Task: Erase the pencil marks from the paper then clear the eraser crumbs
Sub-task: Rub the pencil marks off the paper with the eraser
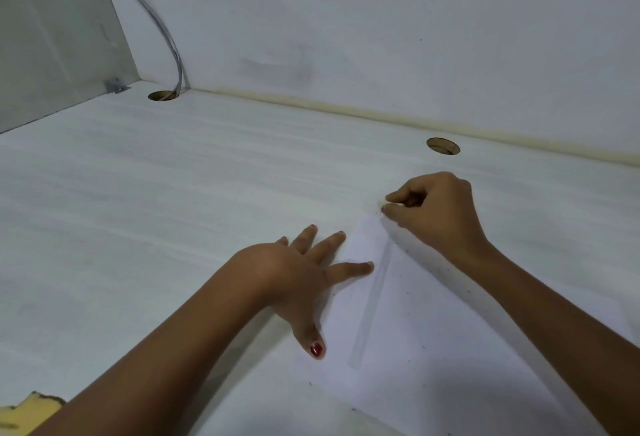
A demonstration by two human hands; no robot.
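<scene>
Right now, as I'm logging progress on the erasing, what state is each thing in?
Paper: flat on the desk, a faint grey streak on it.
Left hand: fingers spread, pressing the paper's left edge.
Eraser: pinched at the paper's far corner.
Right hand: curled, pinching the eraser.
Crumbs: dark specks scattered over the paper, not cleared.
Cable: runs down into the far-left desk hole.

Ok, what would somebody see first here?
Two hands: the left hand lies flat with red nails at the left edge of the paper, and the right hand pinches a small white eraser at its far corner. Far back, a cable drops into a round hole.
</scene>
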